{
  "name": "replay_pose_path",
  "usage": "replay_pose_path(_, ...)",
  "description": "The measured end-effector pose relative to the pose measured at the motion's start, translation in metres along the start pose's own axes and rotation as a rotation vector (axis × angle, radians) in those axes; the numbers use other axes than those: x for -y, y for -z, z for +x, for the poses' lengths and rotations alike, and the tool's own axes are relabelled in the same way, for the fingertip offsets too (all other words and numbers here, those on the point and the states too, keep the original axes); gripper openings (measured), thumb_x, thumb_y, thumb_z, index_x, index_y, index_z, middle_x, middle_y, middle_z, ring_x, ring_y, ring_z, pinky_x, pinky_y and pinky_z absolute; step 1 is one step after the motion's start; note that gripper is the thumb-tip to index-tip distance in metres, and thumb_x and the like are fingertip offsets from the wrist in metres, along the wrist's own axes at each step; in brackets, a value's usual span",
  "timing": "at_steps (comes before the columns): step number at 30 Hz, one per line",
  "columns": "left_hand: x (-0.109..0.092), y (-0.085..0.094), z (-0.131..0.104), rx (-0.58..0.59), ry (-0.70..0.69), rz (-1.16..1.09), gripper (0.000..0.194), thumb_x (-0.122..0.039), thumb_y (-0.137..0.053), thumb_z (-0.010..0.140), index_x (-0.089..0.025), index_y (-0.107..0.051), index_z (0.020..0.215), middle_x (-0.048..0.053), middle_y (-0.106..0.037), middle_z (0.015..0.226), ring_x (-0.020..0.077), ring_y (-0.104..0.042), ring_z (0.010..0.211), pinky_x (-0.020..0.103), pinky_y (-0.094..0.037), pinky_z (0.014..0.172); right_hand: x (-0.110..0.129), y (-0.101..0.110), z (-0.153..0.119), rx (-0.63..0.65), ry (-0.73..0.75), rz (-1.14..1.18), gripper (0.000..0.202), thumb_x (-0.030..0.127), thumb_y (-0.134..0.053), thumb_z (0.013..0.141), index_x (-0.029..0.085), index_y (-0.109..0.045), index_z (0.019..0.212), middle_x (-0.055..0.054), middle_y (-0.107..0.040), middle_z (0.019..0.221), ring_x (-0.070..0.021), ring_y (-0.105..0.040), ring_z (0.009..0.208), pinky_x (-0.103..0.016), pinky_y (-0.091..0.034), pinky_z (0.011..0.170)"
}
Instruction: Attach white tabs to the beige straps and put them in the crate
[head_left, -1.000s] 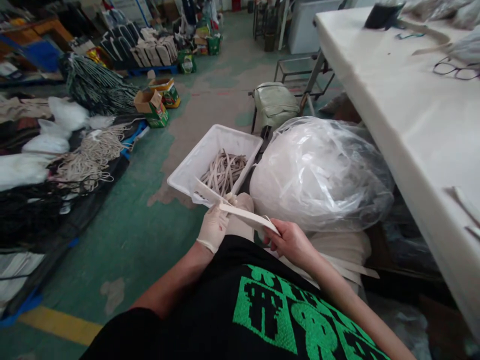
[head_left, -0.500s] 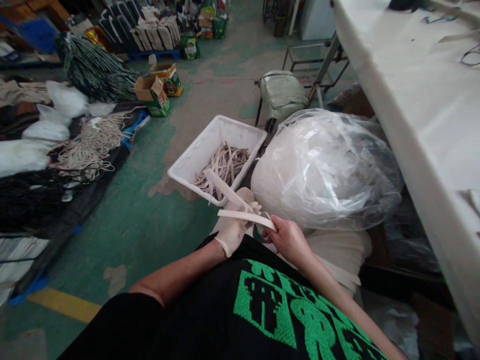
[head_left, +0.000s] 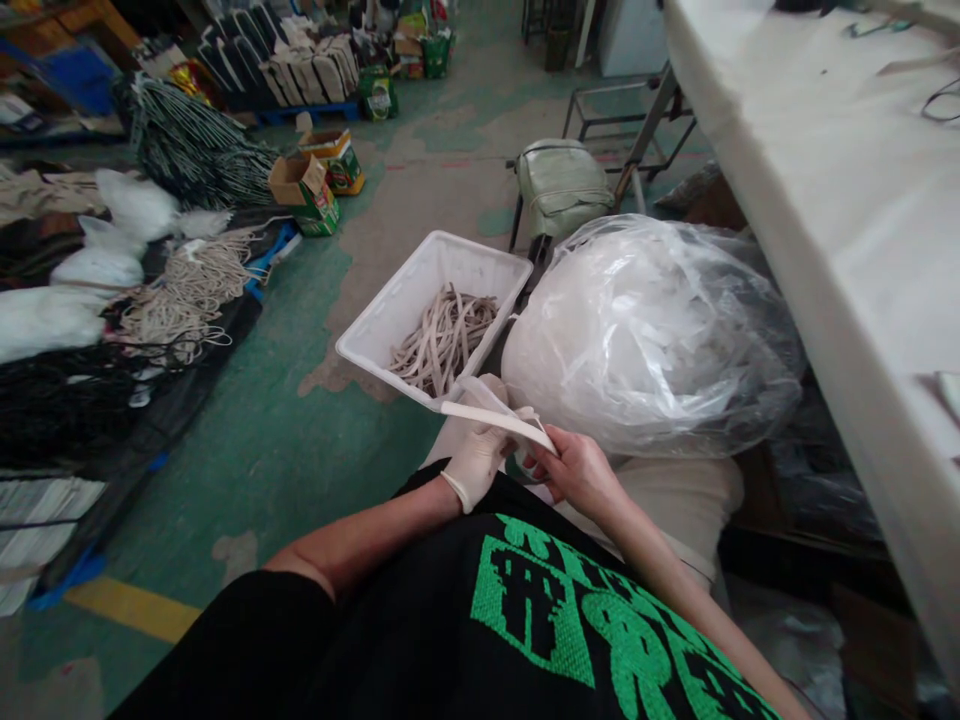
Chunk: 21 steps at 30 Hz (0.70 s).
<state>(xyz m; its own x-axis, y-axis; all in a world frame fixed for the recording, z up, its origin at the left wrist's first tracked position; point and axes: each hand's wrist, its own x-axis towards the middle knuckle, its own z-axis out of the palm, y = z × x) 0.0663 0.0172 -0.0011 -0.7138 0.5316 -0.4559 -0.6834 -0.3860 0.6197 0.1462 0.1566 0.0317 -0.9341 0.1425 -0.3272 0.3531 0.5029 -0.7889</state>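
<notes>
My right hand (head_left: 577, 466), bare, pinches one end of a flat white strip (head_left: 491, 416). The strip points leftward, over my left hand (head_left: 478, 462). That hand wears a thin whitish glove; its fingers are curled around a second, translucent strip (head_left: 478, 388), partly hidden behind the white one. Both hands are close together in front of my lap. Just beyond them on the floor is a white plastic bin (head_left: 375, 362), with a tangle of beige flat strips (head_left: 448, 333) inside.
A large clear plastic bag (head_left: 645, 335) of white material bulges right of the bin. Along the right runs a pale-covered table (head_left: 832, 200). Coiled cords (head_left: 196, 290) and other bundles lie on the left, open cartons (head_left: 307, 190) behind them. A wrapped greenish bundle (head_left: 564, 185) stands beyond the bag.
The translucent strip that stretched up over the bin has drawn back toward my hands. My left hand has shifted slightly right, nearer my right hand; the white strip's free end has risen a little.
</notes>
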Motion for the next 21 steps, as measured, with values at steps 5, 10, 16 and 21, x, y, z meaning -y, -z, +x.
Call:
replay_pose_path(5, -0.012, 0.002, 0.007, -0.127, -0.064, -0.09, 0.029, -0.035, -0.081, 0.076, -0.015, -0.076, 0.097, 0.01, -0.075, 0.109, 0.0221, -0.068, 0.107, 0.033, -0.048, 0.102, -0.014, -0.002, -0.007, 0.03, 0.007, 0.04, 0.025, 0.034, -0.047, 0.092, 0.022, -0.06, 0.074, -0.002, -0.072, 0.067, -0.0174, -0.068, 0.06, -0.023, -0.048, 0.054)
replay_pose_path(10, 0.006, -0.003, -0.001, 0.043, 0.054, 0.053, 0.026, -0.032, -0.082, 0.074, -0.013, -0.075, 0.09, 0.009, -0.075, 0.094, 0.025, -0.07, 0.091, 0.037, -0.054, 0.087, -0.008, -0.006, -0.002, -0.035, -0.043, 0.101, 0.015, 0.027, -0.05, 0.089, 0.021, -0.061, 0.08, -0.002, -0.073, 0.07, -0.0169, -0.068, 0.059, -0.022, -0.046, 0.049)
replay_pose_path(16, -0.013, -0.006, 0.007, -0.106, 0.016, -0.043, 0.027, -0.025, -0.077, 0.079, -0.014, -0.071, 0.103, 0.011, -0.074, 0.11, 0.0223, -0.067, 0.11, 0.036, -0.048, 0.104, -0.018, 0.003, -0.016, 0.06, -0.026, 0.331, 0.035, 0.046, -0.05, 0.095, 0.019, -0.062, 0.077, -0.004, -0.073, 0.071, -0.0151, -0.067, 0.058, -0.023, -0.052, 0.053)
replay_pose_path(21, -0.001, -0.021, -0.004, 0.041, 0.073, 0.04, 0.025, -0.025, -0.083, 0.072, -0.015, -0.071, 0.091, 0.008, -0.075, 0.094, 0.0271, -0.069, 0.104, 0.041, -0.053, 0.097, -0.006, -0.001, -0.012, -0.012, -0.056, 0.348, 0.026, 0.04, -0.056, 0.091, 0.02, -0.062, 0.077, -0.001, -0.069, 0.066, -0.0145, -0.065, 0.055, -0.022, -0.049, 0.05)
